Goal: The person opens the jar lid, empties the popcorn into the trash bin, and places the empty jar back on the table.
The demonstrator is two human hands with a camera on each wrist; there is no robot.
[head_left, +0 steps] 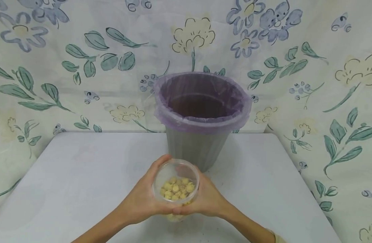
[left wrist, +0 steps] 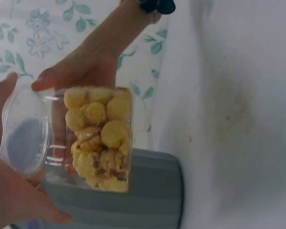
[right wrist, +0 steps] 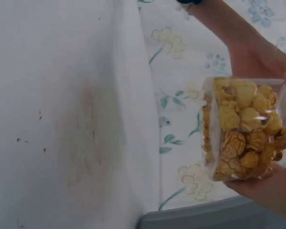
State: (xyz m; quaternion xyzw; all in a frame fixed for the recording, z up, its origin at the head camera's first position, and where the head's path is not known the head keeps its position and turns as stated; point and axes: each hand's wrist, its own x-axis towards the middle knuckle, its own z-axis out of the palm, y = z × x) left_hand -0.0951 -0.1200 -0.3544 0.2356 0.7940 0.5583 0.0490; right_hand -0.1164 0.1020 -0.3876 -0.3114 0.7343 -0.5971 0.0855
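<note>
A clear plastic jar [head_left: 163,172] stands upright between both hands, held above the table. Round yellow popcorn [head_left: 175,189] fills its lower part, and browner pieces show in the right wrist view. My left hand [head_left: 140,199] grips the jar's left side, thumb toward the near side. On the opposite side my right hand [head_left: 210,199] wraps round it, and the two thumbs meet in front. From the left wrist, the jar's round rim [left wrist: 47,131] and squarish body are visible. Whether a clear lid covers the mouth I cannot tell.
Just beyond the hands stands a grey bin [head_left: 198,145] lined with a purple bag [head_left: 204,125]. Small crumbs [right wrist: 44,150] dot the white table [head_left: 91,168]. Floral cloth [head_left: 113,84] hangs behind and at the sides.
</note>
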